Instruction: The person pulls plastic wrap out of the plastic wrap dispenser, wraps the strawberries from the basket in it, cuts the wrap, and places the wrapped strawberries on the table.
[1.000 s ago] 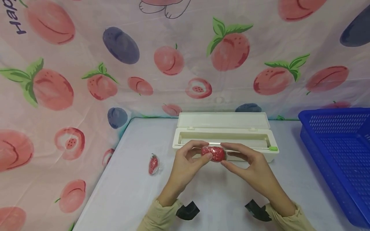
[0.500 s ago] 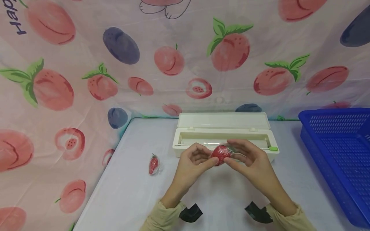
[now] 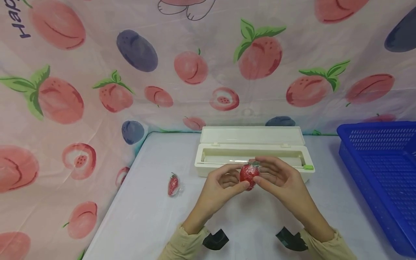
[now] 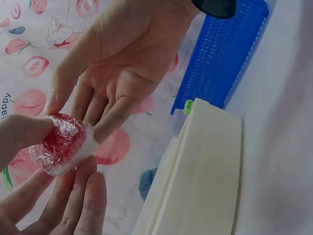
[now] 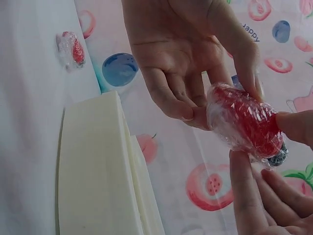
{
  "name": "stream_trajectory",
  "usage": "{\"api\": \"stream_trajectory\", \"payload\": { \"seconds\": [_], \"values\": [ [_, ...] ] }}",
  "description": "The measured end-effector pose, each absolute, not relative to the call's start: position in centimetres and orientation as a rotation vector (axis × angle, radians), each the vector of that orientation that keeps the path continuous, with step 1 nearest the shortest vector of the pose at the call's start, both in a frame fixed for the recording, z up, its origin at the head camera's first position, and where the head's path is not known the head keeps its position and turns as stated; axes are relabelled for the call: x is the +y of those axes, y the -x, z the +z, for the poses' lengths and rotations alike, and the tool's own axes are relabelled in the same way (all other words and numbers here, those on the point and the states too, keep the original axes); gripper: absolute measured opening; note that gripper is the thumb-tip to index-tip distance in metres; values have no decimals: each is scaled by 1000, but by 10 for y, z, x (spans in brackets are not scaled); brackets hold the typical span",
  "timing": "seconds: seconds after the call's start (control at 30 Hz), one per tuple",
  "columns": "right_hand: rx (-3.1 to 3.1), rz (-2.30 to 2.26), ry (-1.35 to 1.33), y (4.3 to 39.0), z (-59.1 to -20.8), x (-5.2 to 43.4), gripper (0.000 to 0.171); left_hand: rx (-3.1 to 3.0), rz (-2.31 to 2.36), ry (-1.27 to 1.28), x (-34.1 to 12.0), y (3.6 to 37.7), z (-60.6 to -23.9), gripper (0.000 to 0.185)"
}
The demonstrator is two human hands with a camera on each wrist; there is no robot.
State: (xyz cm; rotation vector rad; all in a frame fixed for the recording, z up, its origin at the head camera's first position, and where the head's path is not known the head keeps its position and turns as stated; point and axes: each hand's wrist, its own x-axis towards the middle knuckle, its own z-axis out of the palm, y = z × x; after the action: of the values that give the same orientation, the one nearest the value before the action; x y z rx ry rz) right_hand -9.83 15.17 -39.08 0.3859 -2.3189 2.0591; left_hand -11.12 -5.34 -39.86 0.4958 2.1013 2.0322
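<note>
A strawberry (image 3: 248,174) in clear plastic wrap is held up between both hands, its green top pointing away in the head view. My left hand (image 3: 224,182) pinches it from the left, thumb on the near side and fingers behind. From the right, my right hand (image 3: 282,180) pinches it the same way. In the right wrist view the wrap on the strawberry (image 5: 247,120) looks crinkled and snug, with the dark green cap at one end. Behind the hands stands a long cream-white box (image 3: 208,169) with its lid (image 3: 251,135) raised.
Another red fruit with a green stem (image 3: 173,185), also in plastic wrap, lies on the white table (image 3: 143,216) at the left. A blue perforated basket (image 3: 364,195) stands on the right. Fruit-printed cloth (image 3: 156,119) hangs behind and to the left.
The strawberry has been turned from lying sideways to having its green top pointing away. Both hands have shifted slightly, the left one to the right, and keep their hold.
</note>
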Motion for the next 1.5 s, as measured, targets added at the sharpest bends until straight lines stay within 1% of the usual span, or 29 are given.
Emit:
{"api": "stream_trajectory", "payload": {
  "seconds": [0.2, 0.47, 0.67, 0.83, 1.1, 1.5],
  "values": [
    [-2384, 2070, -286, 99, -391, 148, 52, 2047, 2101, -443, -52, 109, -399, 43],
    [-2380, 2057, -330, 98, -393, 147, 40, 2052, 2133, -459, -51, 109, -399, 42],
    [-2392, 2036, -318, 98, -393, 147, 39, 2068, 2130, -473, -50, 111, -401, 43],
    [-2344, 2087, -378, 99, -394, 148, 37, 2077, 2125, -449, -50, 111, -400, 45],
    [-2361, 2072, -388, 100, -397, 147, 37, 2085, 2126, -442, -50, 110, -400, 40],
    [-2355, 2051, -433, 101, -398, 146, 35, 2079, 2133, -425, -50, 110, -400, 40]
  ]
}}
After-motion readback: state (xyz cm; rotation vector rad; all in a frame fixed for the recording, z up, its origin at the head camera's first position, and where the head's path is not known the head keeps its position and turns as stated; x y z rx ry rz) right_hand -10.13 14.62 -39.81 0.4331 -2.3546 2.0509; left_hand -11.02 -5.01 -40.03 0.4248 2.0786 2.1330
